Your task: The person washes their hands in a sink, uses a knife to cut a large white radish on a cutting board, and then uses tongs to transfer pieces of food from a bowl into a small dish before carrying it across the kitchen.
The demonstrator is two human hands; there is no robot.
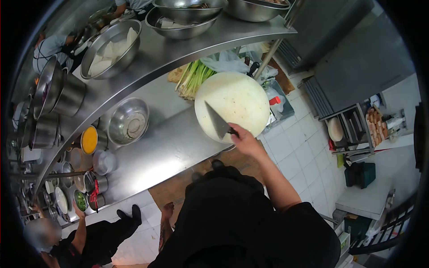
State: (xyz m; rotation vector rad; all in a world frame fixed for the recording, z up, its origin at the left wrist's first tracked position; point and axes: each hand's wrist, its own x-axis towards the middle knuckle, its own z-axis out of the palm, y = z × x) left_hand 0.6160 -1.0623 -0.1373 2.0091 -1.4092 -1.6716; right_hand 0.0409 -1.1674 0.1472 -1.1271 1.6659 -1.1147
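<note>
My right hand (243,139) grips the handle of a large kitchen knife (216,120), its blade lying flat over a round white cutting board (239,96) on the steel counter (165,147). The board's surface is bare. Behind it lies a bunch of green stalks, like leeks or lemongrass (193,78). My left hand is out of view. My dark clothing fills the lower middle of the picture.
An empty steel bowl (128,120) sits left of the board. The upper shelf (156,53) holds several steel bowls, one with white slices (111,49). Containers of sauces and greens (89,140) line the left counter. Another person in black (89,241) stands at lower left.
</note>
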